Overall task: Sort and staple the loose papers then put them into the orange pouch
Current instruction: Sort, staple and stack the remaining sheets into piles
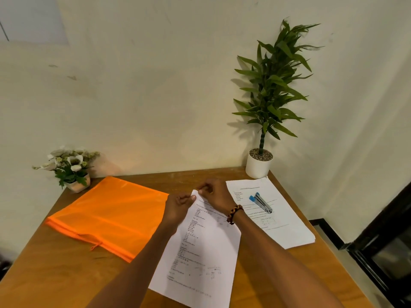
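Count on your wooden table (66, 270): one orange pouch (109, 215), two lots of printed paper, one stapler (261, 202), one tall potted plant (270, 96) in a white pot, and one small pot of white flowers (69, 166).

The orange pouch lies flat on the left half of the table, its zipper edge toward you with the pull tab hanging at the near side. It is just beside the sheets you are handling, on their left; I cannot tell whether they touch.

The sheets in your hands (200, 247) lie at the middle of the table, long side running away from you, printed face up. How many sheets make up this lot cannot be counted from this view.

The second lot, a stack of papers (282, 221), lies flat at the right, near the table's far right corner. The stapler, grey with blue ends, rests on top of it, lying on its side.

Your left hand (178, 206) has its fingers curled and pinches the far top corner of the sheets between thumb and fingers. Your right hand (214, 193), a beaded bracelet (233, 213) on its wrist, is likewise curled and pinches the same top edge just beside the left. Both forearms lie over the sheets.

The potted plant stands at the far right corner against the wall; the flowers stand at the far left corner.
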